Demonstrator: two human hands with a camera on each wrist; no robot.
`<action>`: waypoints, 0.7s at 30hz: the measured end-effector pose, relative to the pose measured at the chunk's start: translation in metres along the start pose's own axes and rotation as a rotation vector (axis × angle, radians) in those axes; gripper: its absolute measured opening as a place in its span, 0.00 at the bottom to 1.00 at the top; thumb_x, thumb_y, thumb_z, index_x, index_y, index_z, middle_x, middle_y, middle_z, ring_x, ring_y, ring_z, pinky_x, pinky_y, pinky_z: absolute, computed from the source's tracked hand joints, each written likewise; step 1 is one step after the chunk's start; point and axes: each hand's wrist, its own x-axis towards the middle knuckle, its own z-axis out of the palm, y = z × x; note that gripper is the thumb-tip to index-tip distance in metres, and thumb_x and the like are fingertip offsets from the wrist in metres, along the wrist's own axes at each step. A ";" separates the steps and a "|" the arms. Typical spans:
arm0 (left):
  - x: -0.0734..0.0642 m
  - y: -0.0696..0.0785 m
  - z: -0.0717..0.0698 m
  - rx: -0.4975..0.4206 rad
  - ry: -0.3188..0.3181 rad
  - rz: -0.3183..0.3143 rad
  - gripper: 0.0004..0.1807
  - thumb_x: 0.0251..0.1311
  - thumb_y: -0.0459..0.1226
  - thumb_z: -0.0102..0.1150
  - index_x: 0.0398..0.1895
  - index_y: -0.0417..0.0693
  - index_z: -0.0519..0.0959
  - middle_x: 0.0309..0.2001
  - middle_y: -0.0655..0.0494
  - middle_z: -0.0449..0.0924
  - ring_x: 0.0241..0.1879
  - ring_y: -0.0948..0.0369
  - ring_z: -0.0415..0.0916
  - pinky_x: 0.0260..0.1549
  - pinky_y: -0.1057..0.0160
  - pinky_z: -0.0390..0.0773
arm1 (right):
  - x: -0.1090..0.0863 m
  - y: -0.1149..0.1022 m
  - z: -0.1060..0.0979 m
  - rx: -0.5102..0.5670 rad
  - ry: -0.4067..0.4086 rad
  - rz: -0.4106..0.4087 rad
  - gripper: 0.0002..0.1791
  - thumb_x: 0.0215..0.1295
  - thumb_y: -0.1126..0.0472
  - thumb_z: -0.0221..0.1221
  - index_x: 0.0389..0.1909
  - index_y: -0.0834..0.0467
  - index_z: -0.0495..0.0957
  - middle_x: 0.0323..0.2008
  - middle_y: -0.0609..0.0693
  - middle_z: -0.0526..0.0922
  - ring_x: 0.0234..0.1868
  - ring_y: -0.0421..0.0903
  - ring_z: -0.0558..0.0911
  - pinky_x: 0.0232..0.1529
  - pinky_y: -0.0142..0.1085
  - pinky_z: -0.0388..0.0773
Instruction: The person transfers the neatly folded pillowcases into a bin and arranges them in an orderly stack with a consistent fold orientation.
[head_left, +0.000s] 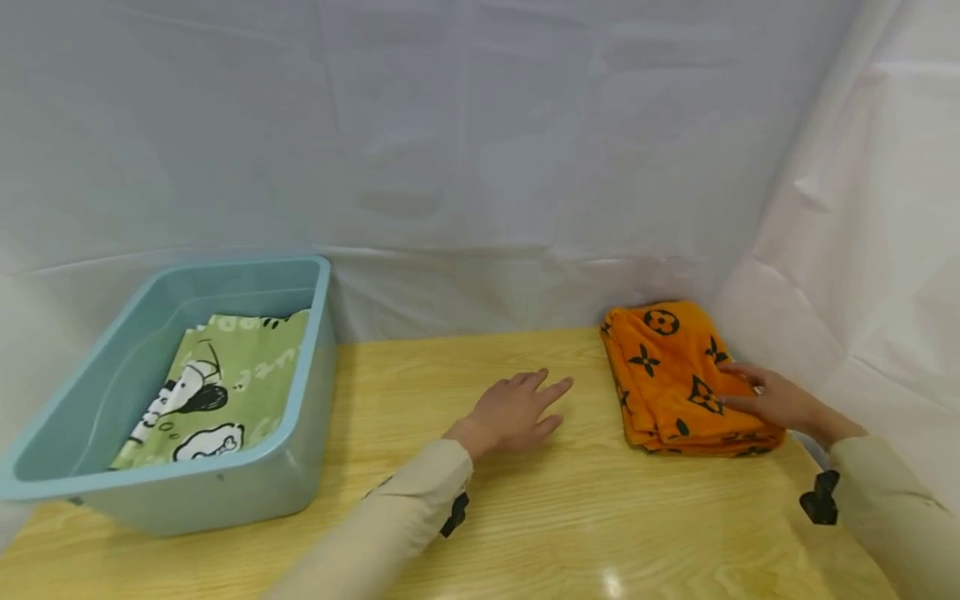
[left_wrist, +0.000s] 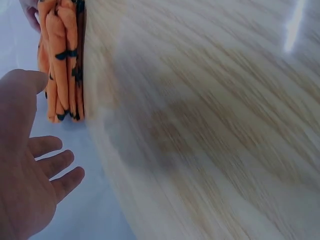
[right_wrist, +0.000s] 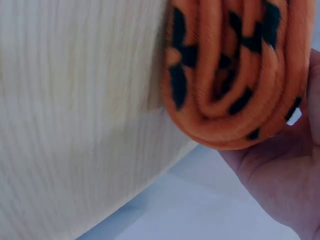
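Note:
A folded orange plush towel (head_left: 660, 375) with dark flower motifs lies on the wooden table, its rolled layers facing the right wrist camera. On its right side rests my right hand (head_left: 780, 404), fingers extended over the top face near the edge. In the right wrist view the palm (right_wrist: 280, 180) shows beside the folded end, and part of the hand is hidden behind the towel. Left of the towel, my left hand (head_left: 517, 414) hovers over the table with fingers spread and nothing in it.
A light blue plastic tub (head_left: 300, 467) stands at the left of the table (head_left: 570, 517). Inside it lies a folded green cloth (head_left: 255, 375) with a cartoon dog print. White sheeting (head_left: 465, 167) hangs behind and on the right.

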 end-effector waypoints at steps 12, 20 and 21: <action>-0.040 -0.039 -0.003 -0.018 0.017 -0.100 0.31 0.72 0.53 0.40 0.75 0.60 0.54 0.71 0.45 0.56 0.67 0.49 0.58 0.60 0.48 0.63 | 0.017 -0.056 0.040 0.079 -0.096 -0.116 0.33 0.64 0.49 0.61 0.65 0.59 0.63 0.64 0.67 0.60 0.60 0.69 0.61 0.47 0.60 0.69; -0.070 -0.057 -0.006 -0.070 0.059 -0.159 0.30 0.72 0.51 0.43 0.74 0.56 0.57 0.69 0.43 0.59 0.65 0.46 0.61 0.58 0.46 0.65 | 0.026 -0.100 0.071 0.112 -0.121 -0.151 0.32 0.62 0.46 0.62 0.63 0.55 0.65 0.65 0.62 0.63 0.60 0.66 0.64 0.49 0.58 0.68; -0.073 -0.059 -0.007 -0.072 0.064 -0.165 0.30 0.72 0.51 0.43 0.74 0.56 0.58 0.69 0.42 0.60 0.65 0.46 0.61 0.58 0.46 0.65 | 0.027 -0.105 0.075 0.112 -0.121 -0.156 0.33 0.62 0.45 0.62 0.63 0.55 0.65 0.65 0.61 0.63 0.61 0.65 0.64 0.50 0.58 0.69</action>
